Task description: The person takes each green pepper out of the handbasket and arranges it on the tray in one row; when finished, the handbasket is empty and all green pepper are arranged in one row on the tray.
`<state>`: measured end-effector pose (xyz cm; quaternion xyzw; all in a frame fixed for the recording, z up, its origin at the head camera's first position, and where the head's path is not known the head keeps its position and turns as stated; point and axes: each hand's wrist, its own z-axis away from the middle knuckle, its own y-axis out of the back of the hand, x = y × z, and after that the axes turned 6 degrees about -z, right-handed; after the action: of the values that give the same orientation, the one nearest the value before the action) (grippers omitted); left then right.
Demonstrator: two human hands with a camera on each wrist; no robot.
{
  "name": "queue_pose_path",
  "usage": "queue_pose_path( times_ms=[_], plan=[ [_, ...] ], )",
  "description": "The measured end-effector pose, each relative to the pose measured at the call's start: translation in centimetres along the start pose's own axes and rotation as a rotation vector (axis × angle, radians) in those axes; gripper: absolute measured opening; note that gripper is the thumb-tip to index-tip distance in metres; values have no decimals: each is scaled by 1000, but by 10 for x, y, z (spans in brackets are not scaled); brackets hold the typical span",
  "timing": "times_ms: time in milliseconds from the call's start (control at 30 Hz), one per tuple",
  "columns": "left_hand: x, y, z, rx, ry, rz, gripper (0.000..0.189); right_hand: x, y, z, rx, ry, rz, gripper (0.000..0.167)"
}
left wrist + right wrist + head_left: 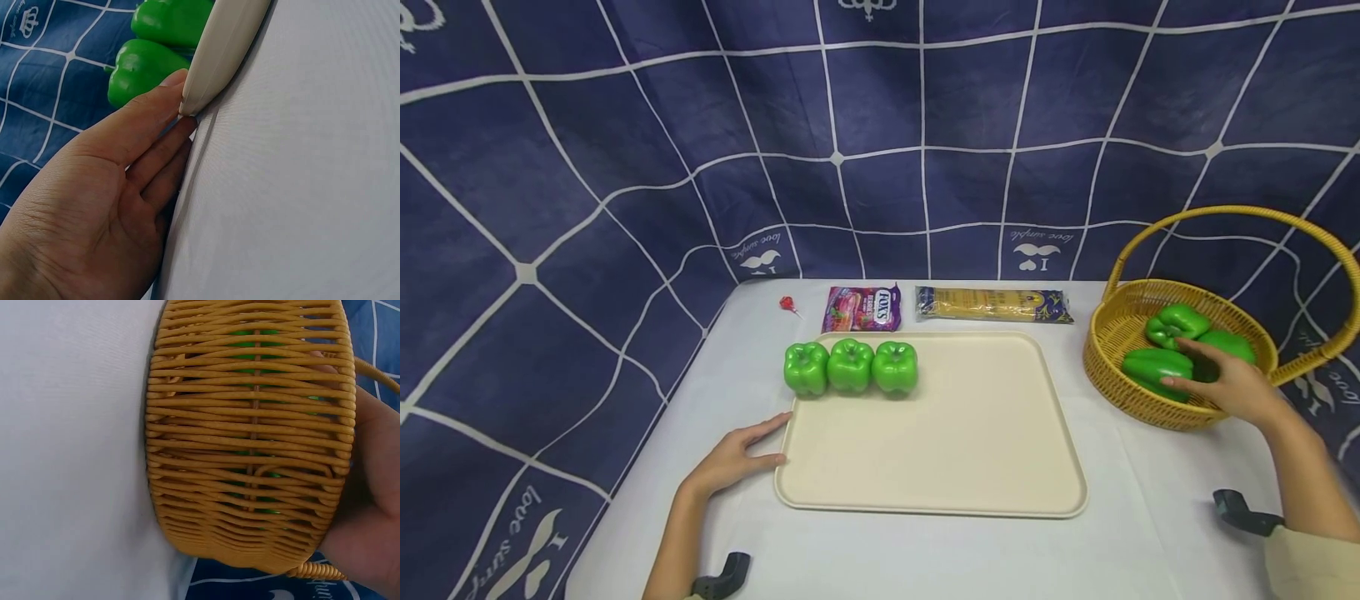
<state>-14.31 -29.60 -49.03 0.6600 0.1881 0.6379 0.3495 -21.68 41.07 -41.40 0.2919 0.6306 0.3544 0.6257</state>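
Note:
Three green bell peppers stand side by side along the far left edge of a cream tray. My left hand is at the tray's left edge, thumb and fingers spread and fairly straight. Close up, its thumb tip meets the tray rim. On the right, my right hand reaches into a yellow wicker basket, thumb and fingers apart over green bell peppers. The basket wall hides most of its fingers in the right wrist view.
Behind the tray lie a purple Fox's candy bag and a packet of spaghetti. A red lollipop is at the far left. The basket's tall handle arches over it. A blue checked cloth hangs behind the white table.

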Motion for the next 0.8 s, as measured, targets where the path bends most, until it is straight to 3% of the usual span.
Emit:
queue_pose_path(
  times_ms=[233,400,667,800],
  plan=[
    [-1,-1,-1,6,-9,-16,69,2,-1,-2,-48,34,40,89],
    [-2,-2,-1,12,-16,-27,69,2,-2,-2,-19,44,38,87],
    [-1,-1,-1,10,-26,-22,68,-8,-4,6,131,0,-18,85],
    [3,-1,1,15,-22,-21,67,-20,-5,11,226,23,-62,84]
  ],
)
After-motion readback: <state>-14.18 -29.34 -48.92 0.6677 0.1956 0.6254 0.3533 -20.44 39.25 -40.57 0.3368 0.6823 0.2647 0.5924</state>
